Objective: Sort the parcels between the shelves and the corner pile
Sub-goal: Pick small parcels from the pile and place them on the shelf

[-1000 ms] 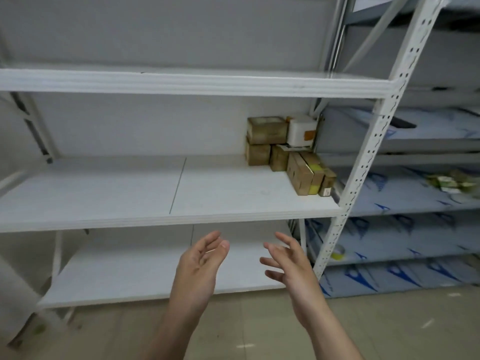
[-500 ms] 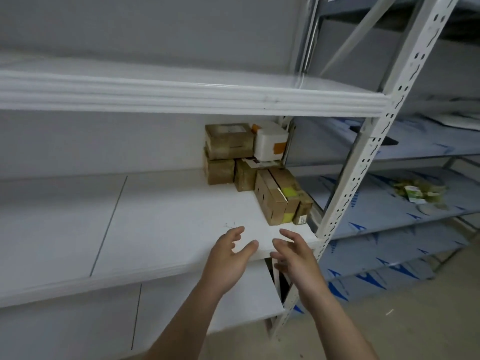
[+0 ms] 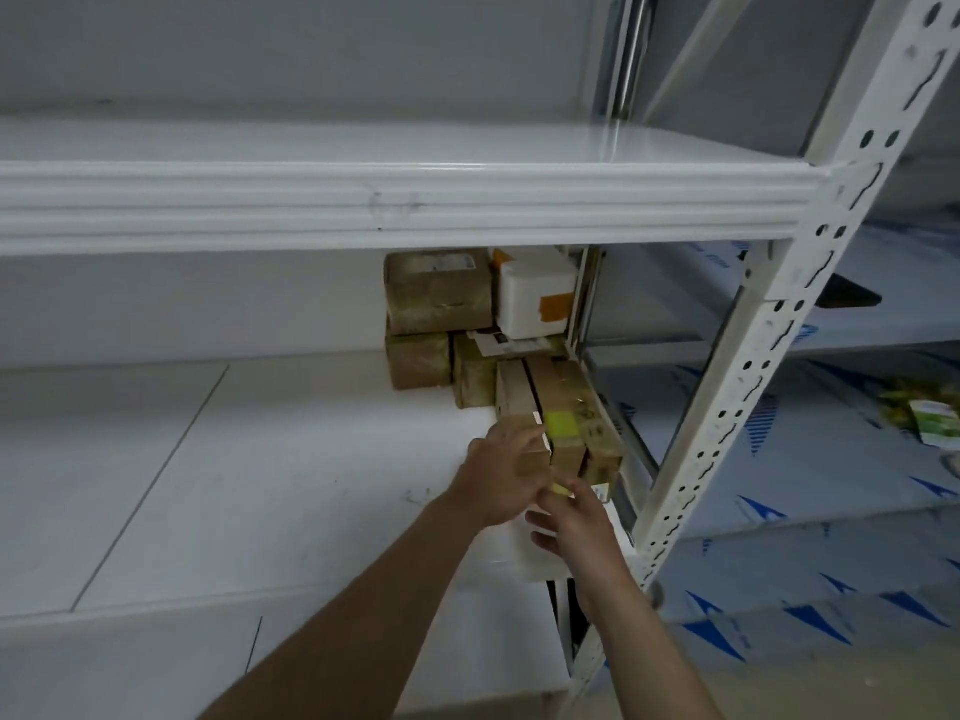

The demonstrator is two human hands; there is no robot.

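Observation:
Several cardboard parcels are stacked at the right end of the middle shelf (image 3: 291, 459). At the front stands a brown box (image 3: 514, 394) beside a box with yellow-green tape (image 3: 563, 402). My left hand (image 3: 501, 475) lies against the near end of the brown box, fingers laid along its side. My right hand (image 3: 576, 522) reaches in just below it, fingertips touching the lower front of the taped box. Behind them sit a larger brown parcel (image 3: 439, 291) and a white box with orange tape (image 3: 535, 296), each on top of smaller brown boxes (image 3: 418, 358).
The upper shelf (image 3: 389, 205) hangs low over the stack. A white perforated upright (image 3: 753, 345) stands right beside the parcels. Shelves lined with blue-printed sheets (image 3: 831, 459) lie to the right, holding green packets (image 3: 930, 413). The lower shelf (image 3: 363, 667) is below.
I have stepped closer to the shelf. Both hands moved from the shelf's front edge forward to the front parcels and now touch them.

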